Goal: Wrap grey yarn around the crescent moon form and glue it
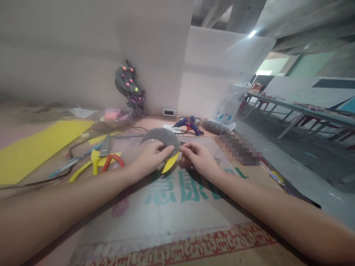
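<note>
My left hand (151, 157) grips a curved grey piece (162, 137) with a yellow underside (169, 163), fingers wrapped over its lower edge. My right hand (197, 157) is closed in a pinch at the piece's right end, holding something thin that I cannot make out. Both hands hover over a flattened cardboard sheet (172, 207) printed with green characters.
Left of my hands lie yellow-handled pliers (95, 164), red-handled scissors (112, 159) and a yellow foam sheet (36, 147). A blue glue gun (188, 125) and a coil of twine (212, 127) sit behind. A dark decorated object (129, 87) leans on the wall. Long tables (299, 111) stand at right.
</note>
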Tool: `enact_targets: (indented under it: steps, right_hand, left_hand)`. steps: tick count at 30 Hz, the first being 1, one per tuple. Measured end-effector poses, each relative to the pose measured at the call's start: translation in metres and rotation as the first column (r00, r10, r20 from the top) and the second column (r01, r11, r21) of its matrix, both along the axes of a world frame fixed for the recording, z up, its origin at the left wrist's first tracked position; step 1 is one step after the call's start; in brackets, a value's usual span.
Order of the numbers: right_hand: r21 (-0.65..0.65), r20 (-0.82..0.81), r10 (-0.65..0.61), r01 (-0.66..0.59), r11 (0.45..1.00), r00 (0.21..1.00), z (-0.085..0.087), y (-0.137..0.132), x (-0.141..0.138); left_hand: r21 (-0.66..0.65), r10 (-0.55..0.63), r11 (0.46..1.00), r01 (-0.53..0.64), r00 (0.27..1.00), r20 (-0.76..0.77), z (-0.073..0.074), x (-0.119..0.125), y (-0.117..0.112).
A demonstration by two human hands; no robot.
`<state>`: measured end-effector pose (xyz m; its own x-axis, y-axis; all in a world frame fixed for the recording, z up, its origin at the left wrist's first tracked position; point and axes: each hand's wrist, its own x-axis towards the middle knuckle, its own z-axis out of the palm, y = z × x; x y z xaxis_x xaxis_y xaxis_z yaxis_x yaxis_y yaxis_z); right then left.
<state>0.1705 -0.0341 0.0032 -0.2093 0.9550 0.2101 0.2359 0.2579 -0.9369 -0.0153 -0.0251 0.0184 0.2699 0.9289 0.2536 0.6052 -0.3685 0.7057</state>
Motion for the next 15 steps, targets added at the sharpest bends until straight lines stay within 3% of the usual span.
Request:
enact_targets:
  steps: [4,9,15]
  right_hand:
    - [0.018,0.041,-0.012,0.011,1.000,0.999,0.0008,0.0003,0.0016]
    - [0.154,0.040,-0.048,0.042,0.987,0.998,0.0047,0.0008,0.0031]
    - [0.155,0.154,-0.022,-0.003,0.988,0.988,0.0037,0.0012,-0.0008]
  left_hand:
    - [0.013,-0.006,1.000,0.006,1.000,-0.006,-0.0017,0.0001,0.0008]
    - [-0.007,0.018,1.000,-0.019,1.000,-0.013,-0.0017,-0.0006,0.0015]
    - [0.046,0.040,0.998,-0.037,0.998,-0.055,-0.0019,-0.0008,0.0020]
